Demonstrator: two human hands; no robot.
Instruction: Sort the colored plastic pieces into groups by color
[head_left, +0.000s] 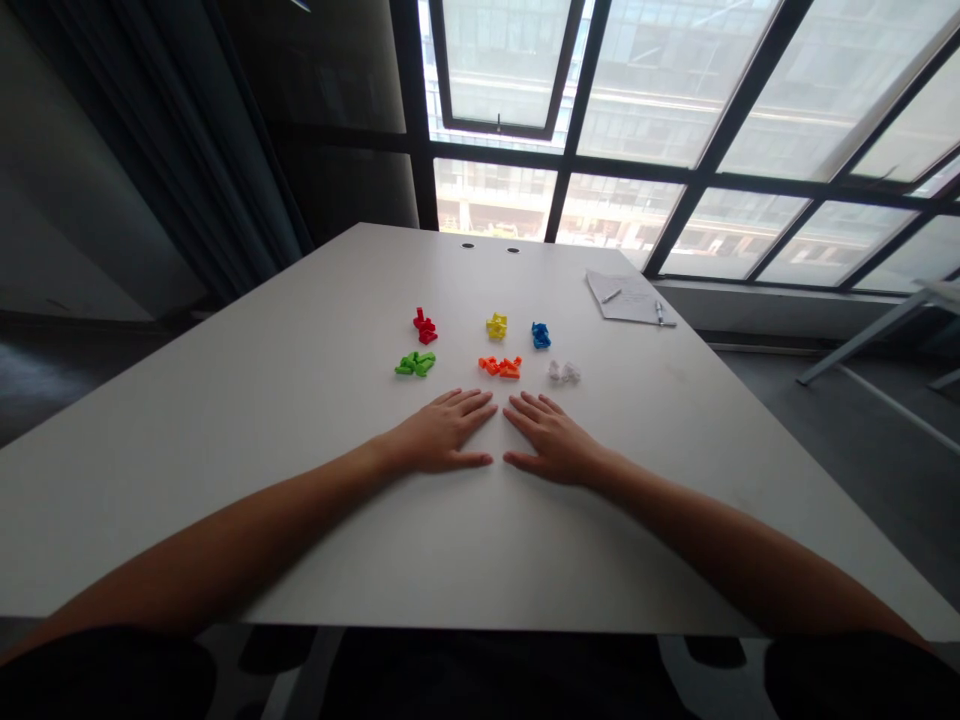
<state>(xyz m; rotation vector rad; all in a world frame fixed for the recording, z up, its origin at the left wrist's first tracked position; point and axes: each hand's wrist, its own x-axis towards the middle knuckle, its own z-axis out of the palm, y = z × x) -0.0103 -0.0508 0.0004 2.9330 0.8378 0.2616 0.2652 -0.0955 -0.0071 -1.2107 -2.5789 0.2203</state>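
Observation:
My left hand [442, 432] and my right hand [551, 438] both lie flat, palms down, on the white table [300, 400], fingers stretched out and holding nothing. Just beyond my fingertips lie small heaps of plastic pieces sorted by colour. The orange heap [501, 367] is nearest, between both hands. A green heap [415, 364] lies to the left and a white heap [563, 372] to the right. Farther back sit a red heap [424, 326], a yellow heap [496, 326] and a blue heap [541, 335].
A sheet of paper [626, 296] with a pen [659, 313] on it lies at the table's far right. Two small round holes [490, 247] mark the far edge. Large windows [637, 120] stand behind; another table's leg [862, 345] shows at right.

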